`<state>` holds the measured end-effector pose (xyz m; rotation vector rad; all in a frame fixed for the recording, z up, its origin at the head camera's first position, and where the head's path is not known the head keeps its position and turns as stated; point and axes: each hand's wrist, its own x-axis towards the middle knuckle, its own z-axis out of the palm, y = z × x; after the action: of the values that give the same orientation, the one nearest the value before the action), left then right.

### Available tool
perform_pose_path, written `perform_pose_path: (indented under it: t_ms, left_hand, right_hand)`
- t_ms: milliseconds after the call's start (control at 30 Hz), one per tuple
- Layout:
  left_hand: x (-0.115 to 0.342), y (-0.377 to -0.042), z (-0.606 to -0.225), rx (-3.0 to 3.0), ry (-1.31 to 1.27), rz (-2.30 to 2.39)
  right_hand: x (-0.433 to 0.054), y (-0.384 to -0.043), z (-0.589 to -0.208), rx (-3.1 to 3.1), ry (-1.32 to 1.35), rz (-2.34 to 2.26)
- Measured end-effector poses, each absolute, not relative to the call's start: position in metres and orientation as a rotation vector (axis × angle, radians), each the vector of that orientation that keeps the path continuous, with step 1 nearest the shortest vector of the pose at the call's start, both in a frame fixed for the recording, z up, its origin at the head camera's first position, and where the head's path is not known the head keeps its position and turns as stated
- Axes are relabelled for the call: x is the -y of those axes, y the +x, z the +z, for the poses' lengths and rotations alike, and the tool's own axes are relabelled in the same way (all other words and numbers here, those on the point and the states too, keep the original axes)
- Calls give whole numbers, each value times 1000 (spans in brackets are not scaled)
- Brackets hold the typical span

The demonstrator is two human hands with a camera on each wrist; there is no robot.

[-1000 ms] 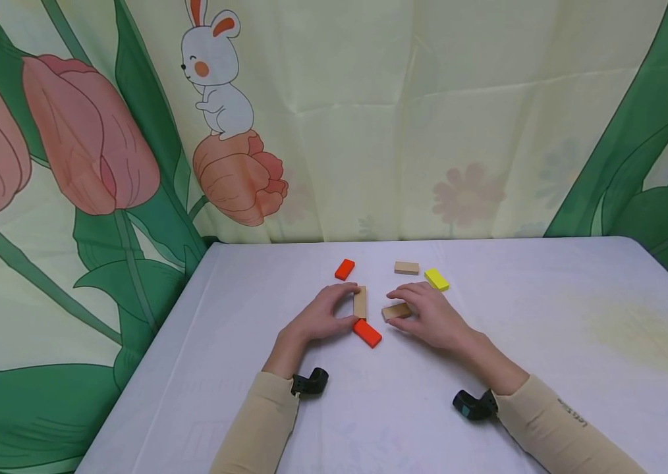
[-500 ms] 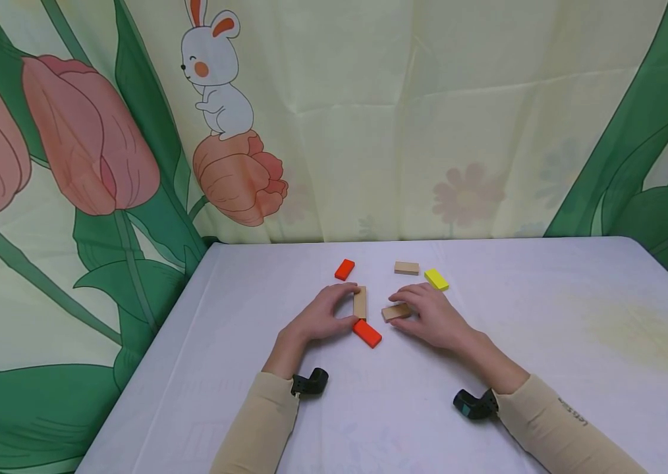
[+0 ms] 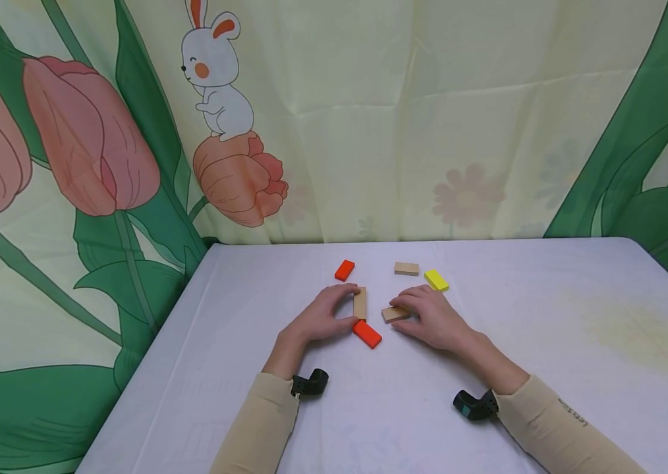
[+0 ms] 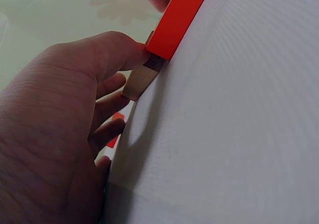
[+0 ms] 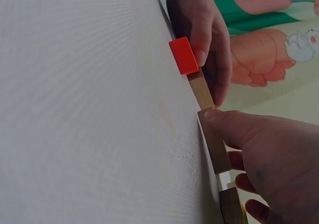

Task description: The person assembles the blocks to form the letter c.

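Head view: left hand [image 3: 319,316] pinches a lengthwise wooden block [image 3: 360,303] end to end, thumb near, index far. Right hand [image 3: 431,317] has a slanted wooden block [image 3: 394,314] clamped between thumb and fingers. Both sit mid-table on the white cloth [image 3: 547,342], gap between them. Near red block [image 3: 367,334] crowds the left thumb at the lengthwise block's near end; can't tell if the blocks touch. Yellow block [image 3: 437,280] is right behind the right knuckles, contact unclear. Far red block [image 3: 344,270] lies beyond the left fingers; loose wooden block [image 3: 407,268] just left of yellow. Tulip-print backdrop [image 3: 358,131] behind.
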<state>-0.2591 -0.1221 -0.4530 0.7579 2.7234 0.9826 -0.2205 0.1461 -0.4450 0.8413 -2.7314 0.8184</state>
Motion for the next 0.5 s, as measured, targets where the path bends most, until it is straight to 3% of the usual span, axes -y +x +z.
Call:
perform_pose_path:
  t_ms: [500]
  left_hand:
    - [122, -258, -452, -2720, 760, 978]
  right_hand:
    - [-146, -221, -445, 2760, 838, 775]
